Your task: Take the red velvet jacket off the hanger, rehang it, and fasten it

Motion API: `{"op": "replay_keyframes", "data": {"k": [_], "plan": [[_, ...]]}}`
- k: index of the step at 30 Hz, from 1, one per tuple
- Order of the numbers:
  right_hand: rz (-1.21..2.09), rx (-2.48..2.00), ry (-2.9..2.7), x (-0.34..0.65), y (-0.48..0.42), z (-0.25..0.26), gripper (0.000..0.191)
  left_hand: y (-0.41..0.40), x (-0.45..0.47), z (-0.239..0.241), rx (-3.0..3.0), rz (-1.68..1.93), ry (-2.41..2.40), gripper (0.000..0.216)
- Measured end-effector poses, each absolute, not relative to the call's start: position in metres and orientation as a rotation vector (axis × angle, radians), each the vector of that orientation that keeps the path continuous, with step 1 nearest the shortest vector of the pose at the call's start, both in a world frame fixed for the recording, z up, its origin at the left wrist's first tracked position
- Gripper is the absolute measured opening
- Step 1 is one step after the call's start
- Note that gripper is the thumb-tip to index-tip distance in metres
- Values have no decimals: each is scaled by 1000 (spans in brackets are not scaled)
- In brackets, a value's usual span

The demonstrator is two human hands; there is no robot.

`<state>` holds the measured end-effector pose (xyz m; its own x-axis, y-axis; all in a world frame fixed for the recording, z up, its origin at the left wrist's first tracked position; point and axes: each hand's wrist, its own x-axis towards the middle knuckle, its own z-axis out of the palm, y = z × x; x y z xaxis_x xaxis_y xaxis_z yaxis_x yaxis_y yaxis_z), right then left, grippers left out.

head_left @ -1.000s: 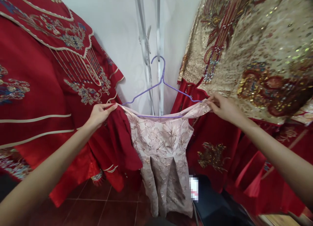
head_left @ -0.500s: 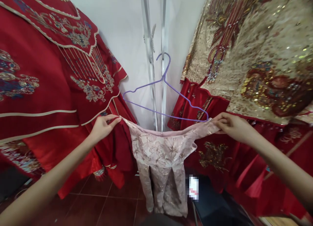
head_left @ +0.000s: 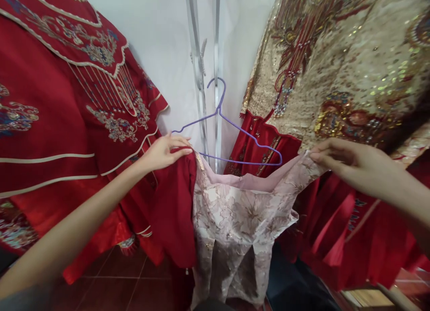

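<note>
A pale pink floral dress [head_left: 235, 210] with gold-toned pattern hangs between my two hands, its wide neckline stretched across. My left hand [head_left: 164, 154] pinches the dress's left shoulder edge; red cloth lies just under these fingers, and I cannot tell whether it is gripped too. My right hand [head_left: 352, 161] pinches the other shoulder between thumb and fingers. Directly behind the neckline, a bare purple hanger [head_left: 219, 108] hangs at the metal uprights. Its left end is partly behind my left hand, and its lower bar passes behind the dress.
Red embroidered garments [head_left: 67, 118] fill the left side. At right hang a gold sequined garment [head_left: 329, 73] and red pleated skirts [head_left: 336, 221]. White metal uprights [head_left: 218, 42] stand against the pale wall [head_left: 151, 24]. Dark red floor tiles [head_left: 114, 284] show below.
My left hand has moved right and slightly up, and my right hand has shifted right. The dress appears larger and farther right, its neckline sagging more. Red cloth now bunches beside its left edge.
</note>
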<state>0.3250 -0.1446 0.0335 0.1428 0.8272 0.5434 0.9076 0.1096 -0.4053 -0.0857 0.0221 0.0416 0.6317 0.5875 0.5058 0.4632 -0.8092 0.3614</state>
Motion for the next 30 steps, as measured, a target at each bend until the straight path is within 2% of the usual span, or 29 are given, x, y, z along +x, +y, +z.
{"op": "replay_keyframes", "data": {"k": [3, 6, 15, 23, 30], "plan": [[-112, -1730, -1698, 311, -148, 33, 32, 35, -67, 23, 2741, 630, 779, 26], [-135, -1755, -1669, 307, -150, 35, 30, 43, -54, 5, 2787, 522, 718, 23], [-319, -1999, -1500, 334, -145, 38, 22, 40, -72, 10, 2708, 576, 650, 29], [-275, -1888, -1615, 310, -136, 45, 25, 39, -75, 7, 2692, 567, 657, 25], [-317, -1857, -1699, 295, -115, 52, 17, 24, -69, 8, 2663, 472, 546, 24]]}}
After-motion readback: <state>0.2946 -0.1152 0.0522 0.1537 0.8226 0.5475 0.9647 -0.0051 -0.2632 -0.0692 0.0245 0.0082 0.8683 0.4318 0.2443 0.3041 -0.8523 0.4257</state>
